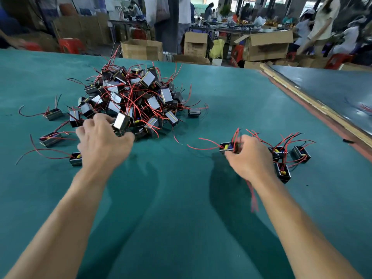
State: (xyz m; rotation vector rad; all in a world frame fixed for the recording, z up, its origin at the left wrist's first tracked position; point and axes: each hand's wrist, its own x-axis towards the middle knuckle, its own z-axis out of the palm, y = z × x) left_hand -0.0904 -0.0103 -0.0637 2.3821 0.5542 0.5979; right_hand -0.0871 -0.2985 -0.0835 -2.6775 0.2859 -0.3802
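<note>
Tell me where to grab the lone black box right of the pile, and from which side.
Probably pinch the lone black box across its long sides from above: it lies flat on the mat, just off the pile, wires trailing right.

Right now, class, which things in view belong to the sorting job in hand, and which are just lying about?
In the job: left hand, reaching at the pile of wired boxes; right hand, holding one wired box; set-out boxes beside it.
Lying about: cardboard cartons, red stools, yellow bag, all beyond the table.
</note>
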